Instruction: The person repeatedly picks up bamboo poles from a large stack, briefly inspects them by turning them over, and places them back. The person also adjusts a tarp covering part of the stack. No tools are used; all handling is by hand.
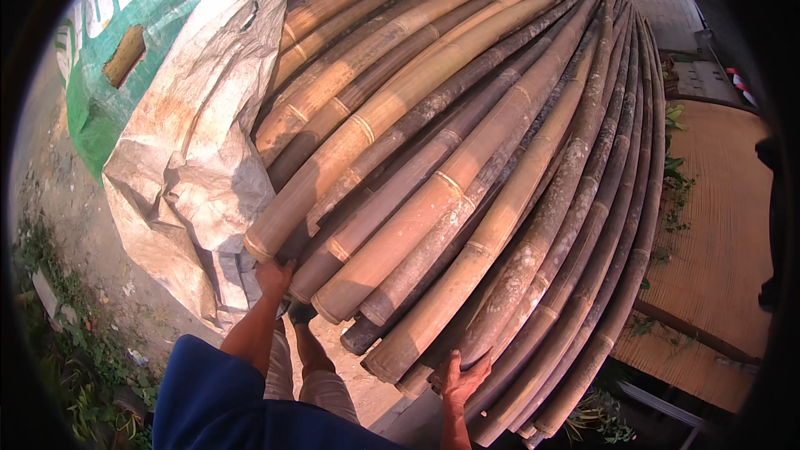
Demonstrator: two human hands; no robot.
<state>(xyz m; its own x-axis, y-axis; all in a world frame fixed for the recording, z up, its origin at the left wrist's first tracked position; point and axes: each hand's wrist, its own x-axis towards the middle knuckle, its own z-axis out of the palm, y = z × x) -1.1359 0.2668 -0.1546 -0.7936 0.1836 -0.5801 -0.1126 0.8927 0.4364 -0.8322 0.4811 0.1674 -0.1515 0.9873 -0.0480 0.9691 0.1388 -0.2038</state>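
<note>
A large stack of long bamboo poles (450, 183) stretches away from me, brown and tan with pale joint rings and grey blotches on some. My left hand (273, 277) is closed at the near end of a tan pole (312, 192) on the stack's left side; part of its fingers is hidden underneath. Farther right, my right hand (461, 379) grips the butt end of a blotched pole (504, 304), with its thumb and fingertips showing against it. The pole ends between my hands stick out unevenly.
A dirty whitish plastic sheet (196, 167) drapes down at the left, beside a green printed banner (167, 0) with a wood piece (125, 56) on it. Plants (71, 350) grow at the lower left. Brown corrugated roofing (717, 225) lies at the right.
</note>
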